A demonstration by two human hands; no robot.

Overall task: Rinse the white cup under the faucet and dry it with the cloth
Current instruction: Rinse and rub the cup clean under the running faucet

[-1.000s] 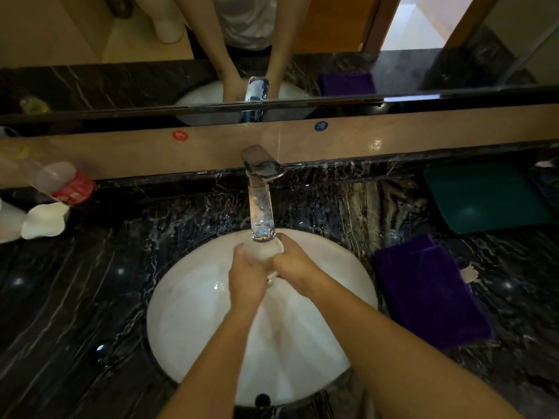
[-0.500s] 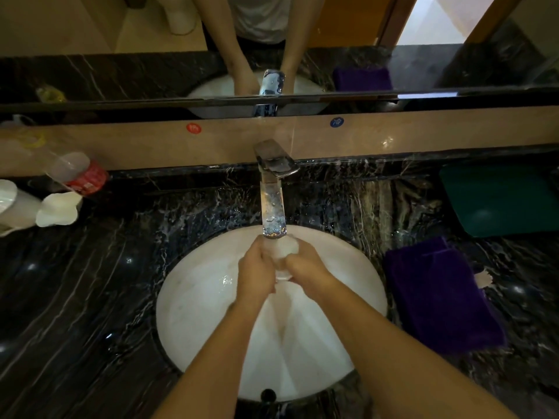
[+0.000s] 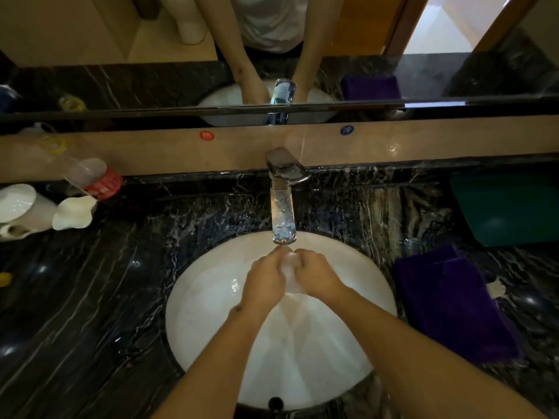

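Observation:
The white cup [image 3: 289, 269] is held between both hands just under the spout of the chrome faucet [image 3: 283, 204], over the white oval sink [image 3: 211, 322]. My left hand [image 3: 266, 281] grips its left side and my right hand [image 3: 314, 275] its right side. Only a narrow strip of the cup shows between my fingers. The purple cloth [image 3: 450, 300] lies folded on the black marble counter to the right of the sink, apart from both hands.
A dark green tray [image 3: 508, 207] sits at the back right. At the far left stand white cups [image 3: 21, 207], a white dish [image 3: 74, 211] and a plastic bottle with a red label [image 3: 96, 178]. A mirror runs along the back wall.
Both hands have stayed at the faucet spout with the cup, shifting slightly around it so less of the cup shows. The camera view has shifted a little.

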